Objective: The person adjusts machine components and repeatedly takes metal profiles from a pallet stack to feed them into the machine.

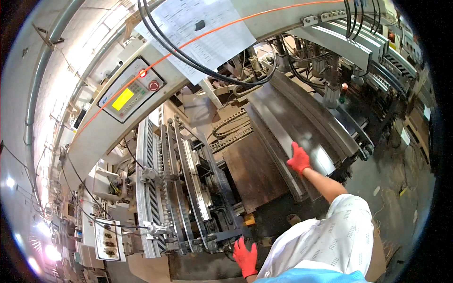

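My right hand (298, 160), in a red glove, is over a long grey metal panel (272, 116) on the right side of the machine. A finger points forward along the panel, and the hand appears to rest on it; I cannot tell how firmly it touches. My left hand (245, 257), also red-gloved, is low in the view with fingers spread and nothing in them. Nearest to it is the front end of the machine's rail assembly (203, 207). Between the two hands lies a flat brown plate (255, 172).
A control panel (131, 89) with a yellow screen and red button sits on the beam at upper left. Paper sheets (198, 33), black cables (207, 73) and an orange cord (264, 15) cross above. A switch box (109, 239) stands lower left. Stacked profiles (349, 49) lie at far right.
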Tool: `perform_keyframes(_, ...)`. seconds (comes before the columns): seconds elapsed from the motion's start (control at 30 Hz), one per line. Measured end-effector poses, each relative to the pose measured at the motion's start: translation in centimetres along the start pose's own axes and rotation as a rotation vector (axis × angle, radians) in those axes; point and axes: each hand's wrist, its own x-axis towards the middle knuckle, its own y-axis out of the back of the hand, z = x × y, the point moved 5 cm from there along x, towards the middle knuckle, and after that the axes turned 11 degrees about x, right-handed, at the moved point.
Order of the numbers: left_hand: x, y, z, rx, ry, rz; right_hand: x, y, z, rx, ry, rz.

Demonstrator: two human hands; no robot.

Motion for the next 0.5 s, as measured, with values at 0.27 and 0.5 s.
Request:
perform_keyframes(0.27, -1.5, -1.7, -1.6, 0.123, -0.075, -0.074, 7.6, 3.5, 9.6, 0.008, -0.037, -0.034)
perform_keyframes(0.5, -1.0, -2.2, -1.0, 0.100, -0.088, -0.072, 2.9, 4.9, 12.9, -0.329, 0.082, 0.462)
